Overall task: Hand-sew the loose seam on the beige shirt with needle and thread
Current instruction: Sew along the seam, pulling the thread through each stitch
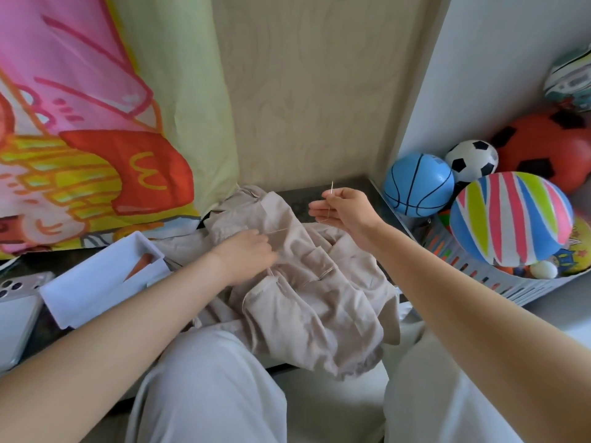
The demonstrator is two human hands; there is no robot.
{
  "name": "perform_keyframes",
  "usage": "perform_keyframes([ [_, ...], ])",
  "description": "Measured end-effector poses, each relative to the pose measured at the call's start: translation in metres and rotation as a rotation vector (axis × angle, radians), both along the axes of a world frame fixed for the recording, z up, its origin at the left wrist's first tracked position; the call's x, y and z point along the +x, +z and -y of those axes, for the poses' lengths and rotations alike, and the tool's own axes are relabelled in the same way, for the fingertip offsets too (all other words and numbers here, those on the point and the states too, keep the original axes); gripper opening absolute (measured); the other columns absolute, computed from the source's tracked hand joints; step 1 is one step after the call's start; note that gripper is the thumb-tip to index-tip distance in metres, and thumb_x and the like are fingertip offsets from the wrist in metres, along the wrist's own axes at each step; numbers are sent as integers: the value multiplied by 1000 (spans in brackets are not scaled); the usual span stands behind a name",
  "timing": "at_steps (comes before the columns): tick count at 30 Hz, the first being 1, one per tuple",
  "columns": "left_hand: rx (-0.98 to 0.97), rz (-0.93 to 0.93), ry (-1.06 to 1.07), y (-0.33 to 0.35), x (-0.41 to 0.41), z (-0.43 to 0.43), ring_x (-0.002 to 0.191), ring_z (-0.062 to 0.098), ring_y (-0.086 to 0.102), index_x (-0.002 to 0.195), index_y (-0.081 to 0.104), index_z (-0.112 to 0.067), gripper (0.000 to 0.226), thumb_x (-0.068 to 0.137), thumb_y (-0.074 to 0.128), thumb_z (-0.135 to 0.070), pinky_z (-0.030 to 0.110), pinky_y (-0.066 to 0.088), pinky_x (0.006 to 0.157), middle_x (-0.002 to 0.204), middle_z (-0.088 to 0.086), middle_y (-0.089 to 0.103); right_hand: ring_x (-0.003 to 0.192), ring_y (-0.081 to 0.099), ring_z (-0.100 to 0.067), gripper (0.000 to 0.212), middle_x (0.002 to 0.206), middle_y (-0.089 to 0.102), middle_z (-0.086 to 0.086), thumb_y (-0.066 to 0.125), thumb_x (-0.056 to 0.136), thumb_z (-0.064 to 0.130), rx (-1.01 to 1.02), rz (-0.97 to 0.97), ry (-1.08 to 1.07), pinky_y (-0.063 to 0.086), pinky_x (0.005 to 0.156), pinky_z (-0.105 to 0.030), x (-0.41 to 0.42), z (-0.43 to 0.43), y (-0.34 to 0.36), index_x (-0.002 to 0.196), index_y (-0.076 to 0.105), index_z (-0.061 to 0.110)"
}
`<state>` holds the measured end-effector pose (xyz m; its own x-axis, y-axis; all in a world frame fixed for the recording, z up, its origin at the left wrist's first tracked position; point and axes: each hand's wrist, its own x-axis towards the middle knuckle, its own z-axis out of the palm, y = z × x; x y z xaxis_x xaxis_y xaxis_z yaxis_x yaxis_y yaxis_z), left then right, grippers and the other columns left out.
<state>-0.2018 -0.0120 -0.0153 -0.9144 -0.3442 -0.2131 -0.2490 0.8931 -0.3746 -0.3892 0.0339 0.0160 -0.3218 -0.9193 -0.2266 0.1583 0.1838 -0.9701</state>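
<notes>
Right hand point(345, 209) raised, pinching needle point(332, 186); left hand point(248, 255) lower, palm down (fingers hidden); both forearms extended.

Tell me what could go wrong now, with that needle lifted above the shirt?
The needle, pinched in the right hand, sticks up bare and could prick a finger. The thread looks taut; a harder pull may pucker the beige shirt or snap it. The left hand, gripping the cloth, could get jabbed next stitch.
</notes>
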Motion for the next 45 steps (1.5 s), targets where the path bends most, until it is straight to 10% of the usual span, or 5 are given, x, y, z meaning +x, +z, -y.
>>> perform_keyframes([
  [6, 682, -490, 432, 17, 22, -1, 59, 7, 39, 58, 42, -17, 30, 85, 50, -9, 26, 35, 63, 57, -6, 42, 63, 63, -11, 12, 76, 64, -5, 41, 101, 11, 36, -57, 0, 54, 66, -23, 6, -4, -25, 97, 52, 9],
  [17, 1470, -1559, 661, 13, 16, -17, 50, 7, 36, 79, 62, -5, 15, 90, 56, -13, 21, 37, 66, 50, -8, 37, 58, 66, -5, 17, 76, 63, -7, 41, 100, 5, -143, -8, 65, 55, 65, -20, 33, -18, -27, 89, 53, 8],
  [29, 1575, -1606, 808, -9, 22, -37, 38, 7, 33, 103, 65, -17, 25, 97, 44, -3, 20, 44, 49, 55, -2, 50, 48, 46, 5, 11, 51, 55, 23, 55, 94, 6, -194, -455, 345, 35, 55, -10, 49, -33, -46, 90, 64, 12],
  [37, 1535, -1508, 734, -8, 29, -42, 41, 7, 42, 112, 62, -23, 28, 93, 52, -5, 19, 46, 50, 58, -5, 53, 87, 67, -16, 13, 89, 73, 0, 59, 91, 17, -159, -590, 373, 51, 87, -38, 54, -31, -50, 89, 69, 25],
  [45, 1555, -1544, 689, -4, 27, -44, 38, 4, 30, 110, 62, -25, 31, 93, 50, -3, 16, 32, 39, 52, -9, 41, 65, 56, -10, 17, 78, 66, -8, 54, 93, 8, -179, -525, 348, 47, 70, -32, 61, -33, -45, 82, 63, 17],
])
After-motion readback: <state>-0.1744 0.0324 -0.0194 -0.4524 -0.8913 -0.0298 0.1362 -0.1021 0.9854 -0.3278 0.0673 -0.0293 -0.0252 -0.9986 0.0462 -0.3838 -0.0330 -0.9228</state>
